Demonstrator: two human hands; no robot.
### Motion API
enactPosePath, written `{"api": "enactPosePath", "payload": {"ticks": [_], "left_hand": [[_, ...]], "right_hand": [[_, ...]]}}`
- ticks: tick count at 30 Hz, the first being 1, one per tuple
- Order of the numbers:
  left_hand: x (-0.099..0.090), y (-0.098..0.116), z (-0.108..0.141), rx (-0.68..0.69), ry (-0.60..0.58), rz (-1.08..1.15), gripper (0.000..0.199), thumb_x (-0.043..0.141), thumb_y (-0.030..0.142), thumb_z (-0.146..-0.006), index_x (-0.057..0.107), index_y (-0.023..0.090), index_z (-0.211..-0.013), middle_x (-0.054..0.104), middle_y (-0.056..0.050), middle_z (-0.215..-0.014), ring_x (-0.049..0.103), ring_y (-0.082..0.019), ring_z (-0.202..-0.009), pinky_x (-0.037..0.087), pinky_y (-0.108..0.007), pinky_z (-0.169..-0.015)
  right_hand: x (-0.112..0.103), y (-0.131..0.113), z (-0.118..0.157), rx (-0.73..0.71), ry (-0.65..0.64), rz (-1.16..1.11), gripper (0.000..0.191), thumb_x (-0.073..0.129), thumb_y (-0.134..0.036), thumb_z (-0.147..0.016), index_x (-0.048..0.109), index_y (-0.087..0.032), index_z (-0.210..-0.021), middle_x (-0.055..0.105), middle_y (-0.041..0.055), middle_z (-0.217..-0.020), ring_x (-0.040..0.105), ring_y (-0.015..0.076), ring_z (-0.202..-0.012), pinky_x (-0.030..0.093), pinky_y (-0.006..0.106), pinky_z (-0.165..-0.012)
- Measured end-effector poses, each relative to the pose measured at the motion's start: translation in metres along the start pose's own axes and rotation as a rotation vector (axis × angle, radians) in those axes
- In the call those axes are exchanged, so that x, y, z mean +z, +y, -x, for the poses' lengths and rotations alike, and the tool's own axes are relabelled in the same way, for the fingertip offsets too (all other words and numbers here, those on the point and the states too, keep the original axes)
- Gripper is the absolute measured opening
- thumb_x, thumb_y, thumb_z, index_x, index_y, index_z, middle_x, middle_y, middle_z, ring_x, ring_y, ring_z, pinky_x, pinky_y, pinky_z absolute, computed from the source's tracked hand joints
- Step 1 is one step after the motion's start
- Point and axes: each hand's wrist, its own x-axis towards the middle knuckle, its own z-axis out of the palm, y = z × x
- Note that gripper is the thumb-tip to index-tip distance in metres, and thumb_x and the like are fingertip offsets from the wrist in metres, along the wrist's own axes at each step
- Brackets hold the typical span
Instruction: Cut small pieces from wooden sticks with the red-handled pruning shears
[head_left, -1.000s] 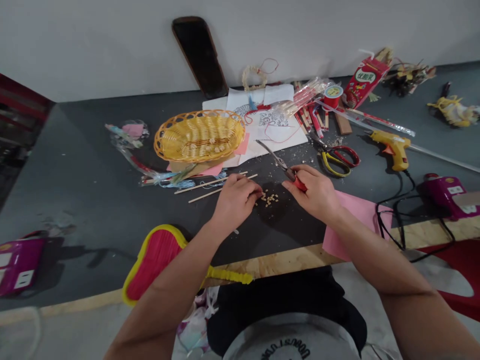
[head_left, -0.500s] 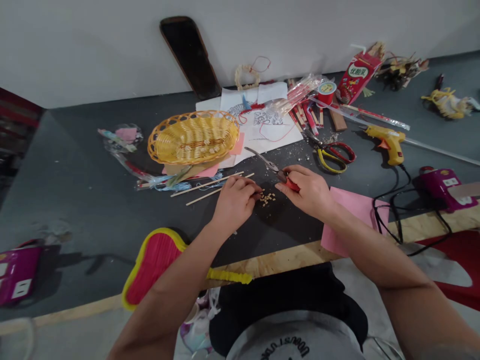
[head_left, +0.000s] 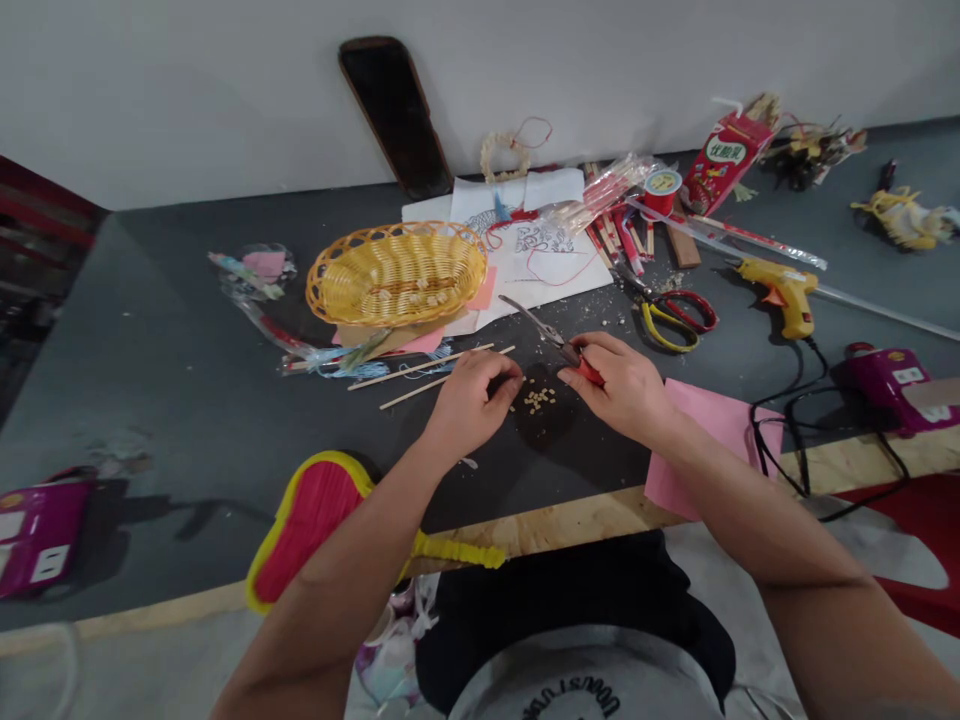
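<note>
My right hand (head_left: pixel 619 380) is closed around red-handled pliers (head_left: pixel 541 328), whose long slim metal jaws point up and left. To their left, my left hand (head_left: pixel 476 395) rests low over the dark tabletop with thumb and fingers curled together; what the fingertips pinch, if anything, is too small to tell. Between the two hands lies a small heap of short cut wooden pieces (head_left: pixel 538 400). Two thin wooden sticks (head_left: pixel 416 370) lie just beyond my left hand, partly under it.
A yellow woven basket (head_left: pixel 397 275) holding a few small bits stands behind the sticks. Scissors (head_left: pixel 679 320) and a yellow glue gun (head_left: pixel 784 295) with a black cord lie right. A red, yellow-edged paddle shape (head_left: pixel 311 510) lies by my left forearm. A phone (head_left: pixel 397 115) leans on the wall.
The fingers of my left hand have lifted and rounded slightly, drawing back a little from the cut pieces. My right hand keeps its hold on the pliers. The whole view has shifted slightly.
</note>
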Motion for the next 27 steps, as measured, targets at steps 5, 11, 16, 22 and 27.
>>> {"api": "enactPosePath", "payload": {"ticks": [5,11,16,22,27], "left_hand": [[0.001,0.002,0.001,-0.09,0.012,0.131,0.009,0.059,0.025,-0.088,0.067,0.022,-0.087,0.071,-0.004,-0.086,0.063,-0.022,-0.087,0.048,-0.035,-0.08],[-0.003,-0.002,-0.001,-0.286,0.156,0.562,0.021,0.072,0.041,-0.084,0.065,0.02,-0.083,0.071,-0.003,-0.08,0.059,-0.017,-0.07,0.045,-0.029,-0.068],[-0.01,-0.005,-0.006,-0.322,0.383,0.9,0.037,0.084,0.051,-0.073,0.065,0.02,-0.082,0.068,-0.002,-0.076,0.055,-0.013,-0.065,0.045,-0.026,-0.065],[-0.013,-0.009,-0.005,-0.275,0.473,0.921,0.039,0.086,0.053,-0.071,0.067,0.021,-0.083,0.067,-0.002,-0.077,0.057,-0.013,-0.069,0.048,-0.027,-0.067],[-0.011,-0.009,0.0,-0.234,0.479,0.844,0.029,0.082,0.047,-0.08,0.07,0.021,-0.087,0.066,-0.001,-0.078,0.059,-0.013,-0.071,0.049,-0.025,-0.071]], "right_hand": [[-0.001,-0.001,0.0,0.001,-0.01,-0.003,0.025,0.057,-0.035,-0.099,0.057,-0.022,-0.078,0.072,0.0139,-0.11,0.071,0.0242,-0.097,0.058,0.038,-0.084],[-0.002,-0.002,0.0,-0.014,-0.018,-0.041,0.023,0.058,-0.034,-0.098,0.056,-0.023,-0.078,0.072,0.0134,-0.112,0.072,0.0238,-0.098,0.06,0.038,-0.086],[-0.001,-0.004,0.002,-0.063,0.018,-0.096,0.016,0.059,-0.029,-0.097,0.057,-0.023,-0.082,0.068,0.0166,-0.131,0.068,0.027,-0.117,0.059,0.046,-0.098],[0.003,-0.006,0.005,-0.165,-0.026,0.015,0.009,0.056,-0.02,-0.096,0.064,-0.019,-0.093,0.055,0.0213,-0.148,0.063,0.0319,-0.122,0.055,0.055,-0.101],[0.003,-0.008,0.006,-0.185,-0.059,0.136,0.008,0.058,-0.018,-0.094,0.065,-0.016,-0.095,0.059,0.0216,-0.144,0.064,0.0357,-0.115,0.057,0.055,-0.092]]}}
